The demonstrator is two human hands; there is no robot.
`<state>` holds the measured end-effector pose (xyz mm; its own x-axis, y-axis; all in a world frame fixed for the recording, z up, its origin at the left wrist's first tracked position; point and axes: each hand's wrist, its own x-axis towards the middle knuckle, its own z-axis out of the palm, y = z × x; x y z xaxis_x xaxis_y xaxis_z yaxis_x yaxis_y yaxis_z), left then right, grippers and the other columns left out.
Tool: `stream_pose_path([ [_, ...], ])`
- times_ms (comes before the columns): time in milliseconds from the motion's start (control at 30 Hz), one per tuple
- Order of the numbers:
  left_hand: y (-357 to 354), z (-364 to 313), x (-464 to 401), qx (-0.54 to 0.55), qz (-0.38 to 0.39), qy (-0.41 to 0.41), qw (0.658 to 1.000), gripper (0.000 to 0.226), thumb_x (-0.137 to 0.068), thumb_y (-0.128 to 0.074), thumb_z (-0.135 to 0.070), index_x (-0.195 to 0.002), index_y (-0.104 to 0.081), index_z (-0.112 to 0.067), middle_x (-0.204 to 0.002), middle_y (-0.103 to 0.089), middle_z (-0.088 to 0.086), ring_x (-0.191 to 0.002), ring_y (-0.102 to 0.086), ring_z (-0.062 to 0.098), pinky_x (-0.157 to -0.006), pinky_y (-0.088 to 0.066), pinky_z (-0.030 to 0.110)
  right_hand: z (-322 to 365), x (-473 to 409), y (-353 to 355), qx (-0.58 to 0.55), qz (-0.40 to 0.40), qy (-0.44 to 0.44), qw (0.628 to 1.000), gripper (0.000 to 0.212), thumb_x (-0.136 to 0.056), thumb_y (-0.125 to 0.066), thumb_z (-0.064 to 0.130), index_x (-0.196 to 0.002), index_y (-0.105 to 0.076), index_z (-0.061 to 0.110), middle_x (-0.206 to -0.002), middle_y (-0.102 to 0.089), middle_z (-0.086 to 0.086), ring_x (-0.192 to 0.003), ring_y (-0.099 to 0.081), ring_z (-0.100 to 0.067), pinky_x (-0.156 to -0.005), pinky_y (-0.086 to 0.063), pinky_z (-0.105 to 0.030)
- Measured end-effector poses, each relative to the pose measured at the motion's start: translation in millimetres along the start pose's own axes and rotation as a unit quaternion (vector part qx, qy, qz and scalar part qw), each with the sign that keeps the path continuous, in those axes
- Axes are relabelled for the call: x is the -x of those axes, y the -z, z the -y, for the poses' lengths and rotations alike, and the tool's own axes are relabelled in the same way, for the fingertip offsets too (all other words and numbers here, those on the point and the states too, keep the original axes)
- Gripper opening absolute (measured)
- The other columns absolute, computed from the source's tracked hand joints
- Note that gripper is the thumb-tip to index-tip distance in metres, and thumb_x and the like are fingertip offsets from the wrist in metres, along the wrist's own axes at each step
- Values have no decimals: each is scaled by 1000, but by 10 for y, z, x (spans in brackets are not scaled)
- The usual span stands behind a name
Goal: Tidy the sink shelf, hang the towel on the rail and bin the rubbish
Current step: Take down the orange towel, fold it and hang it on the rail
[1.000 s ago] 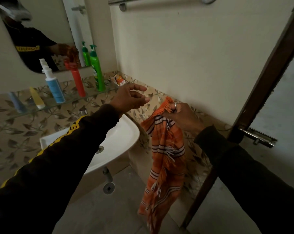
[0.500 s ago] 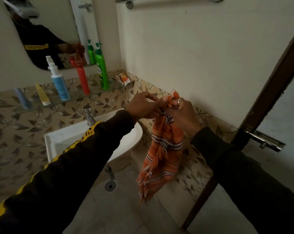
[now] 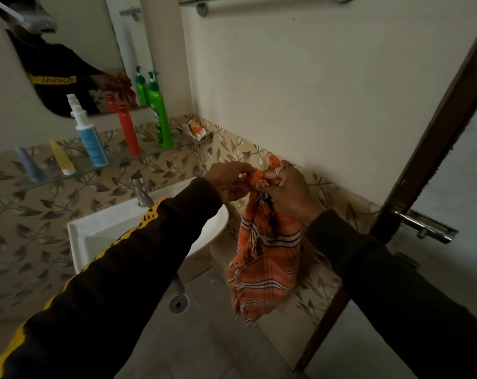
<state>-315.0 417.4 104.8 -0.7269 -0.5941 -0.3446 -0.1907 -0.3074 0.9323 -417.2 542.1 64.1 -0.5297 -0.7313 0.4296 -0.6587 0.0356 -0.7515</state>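
We are pinching the towel's (image 3: 267,258) top edge with both hands, left (image 3: 230,181) and right (image 3: 282,187), beside the sink (image 3: 95,231); next we are needing to spread it and lift it over the rail (image 3: 259,0).

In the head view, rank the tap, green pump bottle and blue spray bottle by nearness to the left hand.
From the left hand:
1. Tap, just to its left, over the sink.
2. Green pump bottle, up-left on the shelf.
3. Blue spray bottle, farther left along the shelf.
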Motion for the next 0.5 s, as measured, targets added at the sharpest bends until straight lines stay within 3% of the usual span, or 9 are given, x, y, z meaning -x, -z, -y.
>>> stream_pose_path([
  [133,14,24,-54,11,-23,1,1000,6,-85,-60,-4,-80,-56,-6,-59,-54,8,-46,-48,14,-48,-43,21,48,21,-8,-28,42,-11,999,29,-92,-68,8,-119,-73,18,-104,-72,12,-87,-64,16,-75,-47,0],
  [233,88,65,-127,7,-42,-21,999,17,-86,-55,-1,-71,-52,-9,-54,-48,5,-45,-44,13,-45,-41,21,84,15,22,-74,62,-29,995,37,-93,-57,3,-115,-75,25,-107,-76,4,-86,-67,8,-75,-52,-9],
  [267,126,77,-144,0,-43,-33,999,16,-86,-55,0,-74,-54,-10,-58,-51,5,-49,-46,13,-49,-42,23,99,15,42,-94,56,-40,993,39,-92,-53,3,-110,-76,29,-106,-77,3,-86,-67,6,-76,-53,-13],
  [367,268,95,-154,-41,-39,-88,995,14,-91,-58,0,-94,-56,-14,-83,-62,11,-62,-55,16,-56,-47,27,116,5,116,-124,28,-56,990,44,-89,-50,4,-102,-76,37,-115,-70,18,-113,-62,-1,-102,-52,-34],
  [433,393,85,-115,-98,-37,-123,987,16,-92,-62,-4,-103,-56,-14,-89,-63,13,-62,-59,16,-52,-50,26,98,13,172,-141,19,-64,988,48,-89,-52,3,-106,-75,41,-119,-67,19,-112,-65,-8,-101,-55,-43],
  [500,531,63,-54,-159,-23,-153,975,16,-92,-62,-3,-102,-55,-14,-86,-63,14,-61,-58,18,-51,-49,26,66,23,227,-182,12,-79,980,52,-91,-53,2,-117,-71,44,-118,-72,4,-105,-70,-24,-93,-58,-50],
])
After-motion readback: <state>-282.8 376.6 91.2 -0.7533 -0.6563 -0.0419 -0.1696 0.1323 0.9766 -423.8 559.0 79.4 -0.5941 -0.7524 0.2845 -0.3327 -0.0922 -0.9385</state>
